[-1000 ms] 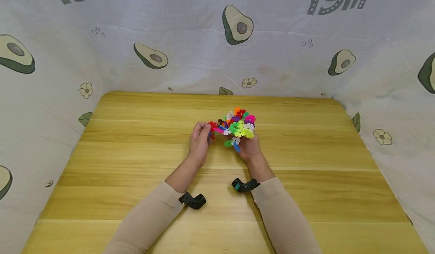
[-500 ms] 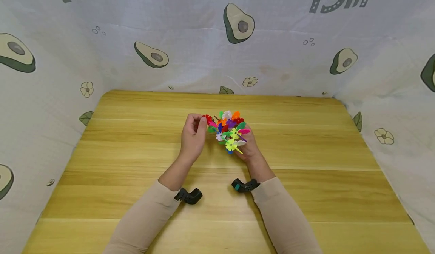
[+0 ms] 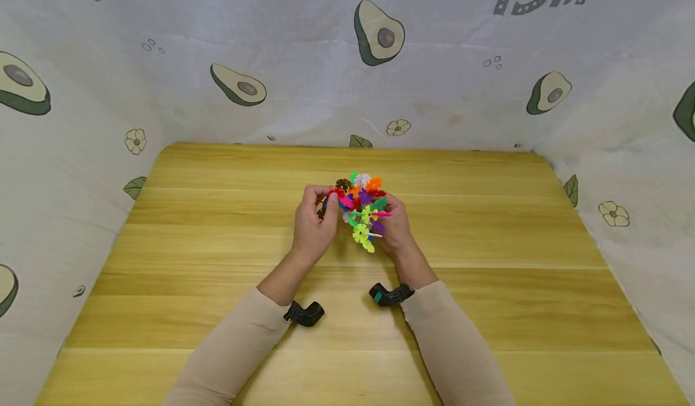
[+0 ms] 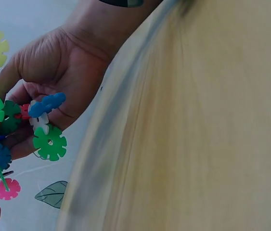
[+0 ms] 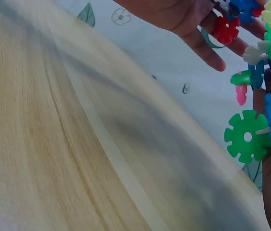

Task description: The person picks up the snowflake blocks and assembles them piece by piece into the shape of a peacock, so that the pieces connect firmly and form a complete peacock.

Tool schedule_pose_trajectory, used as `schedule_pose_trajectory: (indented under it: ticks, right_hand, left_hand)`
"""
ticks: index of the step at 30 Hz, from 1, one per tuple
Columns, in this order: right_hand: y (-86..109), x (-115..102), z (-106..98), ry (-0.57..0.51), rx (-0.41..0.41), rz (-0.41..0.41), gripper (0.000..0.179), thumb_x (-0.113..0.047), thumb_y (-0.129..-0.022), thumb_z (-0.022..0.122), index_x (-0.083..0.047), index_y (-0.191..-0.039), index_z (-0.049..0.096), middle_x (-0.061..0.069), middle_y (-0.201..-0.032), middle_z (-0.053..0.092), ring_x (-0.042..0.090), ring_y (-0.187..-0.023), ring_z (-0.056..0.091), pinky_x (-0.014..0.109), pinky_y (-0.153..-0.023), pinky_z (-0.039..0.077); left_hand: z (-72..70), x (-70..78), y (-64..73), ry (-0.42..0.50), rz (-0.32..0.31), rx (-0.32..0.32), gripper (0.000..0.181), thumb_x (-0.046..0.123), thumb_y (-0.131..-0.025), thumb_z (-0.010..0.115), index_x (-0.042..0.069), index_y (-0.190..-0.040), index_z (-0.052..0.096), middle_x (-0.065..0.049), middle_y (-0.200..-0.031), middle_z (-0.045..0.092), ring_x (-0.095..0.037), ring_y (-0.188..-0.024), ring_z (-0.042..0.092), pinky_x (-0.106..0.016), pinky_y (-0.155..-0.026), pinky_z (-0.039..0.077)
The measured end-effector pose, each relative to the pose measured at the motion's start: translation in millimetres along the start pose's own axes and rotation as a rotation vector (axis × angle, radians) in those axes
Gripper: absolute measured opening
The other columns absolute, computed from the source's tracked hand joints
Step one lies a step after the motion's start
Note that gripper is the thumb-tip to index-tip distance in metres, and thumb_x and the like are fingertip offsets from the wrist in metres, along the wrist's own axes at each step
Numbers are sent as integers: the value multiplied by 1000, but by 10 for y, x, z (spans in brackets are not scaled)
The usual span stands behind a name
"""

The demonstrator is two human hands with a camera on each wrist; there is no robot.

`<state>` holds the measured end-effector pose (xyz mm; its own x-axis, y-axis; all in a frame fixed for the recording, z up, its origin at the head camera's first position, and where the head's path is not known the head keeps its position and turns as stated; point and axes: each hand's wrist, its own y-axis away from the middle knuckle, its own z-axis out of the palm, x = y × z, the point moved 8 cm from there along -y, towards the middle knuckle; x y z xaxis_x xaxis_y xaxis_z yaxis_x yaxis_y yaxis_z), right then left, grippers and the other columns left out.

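Observation:
A cluster of interlocking snowflake discs [image 3: 361, 233], in many bright colors, is held up between both hands. The left hand [image 3: 314, 228] pinches its left side, thumb against a red disc [image 3: 336, 193] and fingers bent behind. From the right, the right hand [image 3: 397, 228] grips the cluster, and its fingers are mostly covered by the discs. The left wrist view shows that right hand [image 4: 63, 72] with curled fingers among the pieces, a green disc [image 4: 49, 142] and a blue disc [image 4: 47, 104] by its palm. In the right wrist view, the left hand [image 5: 188, 24] reaches in from the top.
A wooden table [image 3: 488, 303] lies under the hands, with a white avocado-print cloth [image 3: 304, 44] behind it and at both sides. Black wrist cameras [image 3: 305, 314] are strapped over the beige sleeves [image 3: 233, 345].
The cluster has turned in the hands, its yellow discs shifting from the right side to the lower front. My left hand moved left, then slightly back right and closer in. My right hand stays nearly in place.

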<state>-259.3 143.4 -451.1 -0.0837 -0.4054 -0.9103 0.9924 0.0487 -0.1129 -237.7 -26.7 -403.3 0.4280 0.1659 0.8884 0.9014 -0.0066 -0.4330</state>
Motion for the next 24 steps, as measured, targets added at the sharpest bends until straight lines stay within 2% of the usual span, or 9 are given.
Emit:
schedule_pose_trajectory:
  ticks: [3,6,9,11,13,16,19,22,24]
  right_hand:
    - [-1,-19,-27,60,45,2,48,12,-92,51,-29,-93,76,-10,-92,74,5,-84,68,16,-75,60]
    - [-6,-36,-27,81,54,-16,50,14,-92,51,-30,-94,76,-10,-93,75,5,-86,69,16,-77,60]
    - [-8,-43,-23,79,59,-26,52,16,-92,49,-29,-92,76,-10,-93,75,4,-85,69,16,-77,60]
    - [-9,-44,-28,84,65,-29,52,17,-91,49,-28,-90,75,-11,-92,74,3,-84,69,15,-76,60]
    - [-14,-42,-43,94,78,-28,52,18,-89,49,-26,-87,74,-11,-90,73,3,-83,68,14,-74,59]
    - [-22,-59,-73,170,115,-36,47,20,-86,51,-22,-84,74,-13,-87,73,2,-80,67,13,-71,58]
    - [-28,-100,-104,323,158,-66,32,16,-85,60,-12,-86,75,-9,-88,75,2,-80,66,13,-71,57]
    - [-31,-133,-111,487,166,-107,12,9,-86,70,1,-91,75,4,-94,77,5,-83,66,15,-75,57]
    - [-30,-135,-100,583,143,-133,8,7,-86,71,5,-94,74,16,-99,75,9,-85,65,15,-76,57]
  left_hand:
    - [3,22,1,-36,44,6,17,11,-103,56,-2,-113,54,-21,-113,67,-28,-95,64,-23,-63,51]
    - [12,31,7,-46,69,15,15,9,-102,58,-2,-111,56,-20,-112,68,-29,-96,65,-29,-66,53]
    - [23,19,13,-37,77,23,13,8,-102,58,-2,-110,56,-20,-111,69,-31,-99,66,-38,-80,57]
    - [29,-5,18,-22,67,30,13,8,-103,57,-3,-110,55,-21,-110,69,-33,-99,66,-41,-85,57]
    - [37,-36,23,-1,52,32,13,9,-104,56,-3,-110,55,-22,-113,69,-35,-105,67,-46,-97,56]
    - [52,-134,22,43,-5,22,16,11,-105,55,-4,-112,53,-24,-120,67,-38,-124,62,-52,-108,52]
    - [77,-281,7,77,-94,-22,20,14,-106,54,-3,-117,53,-21,-128,66,-39,-141,49,-55,-117,43]
    - [90,-436,-13,41,-195,-84,23,18,-107,54,1,-121,57,-14,-136,65,-35,-146,44,-54,-122,36]
    - [90,-524,-27,3,-251,-124,23,19,-106,55,4,-122,60,-11,-141,63,-32,-144,46,-51,-122,36]
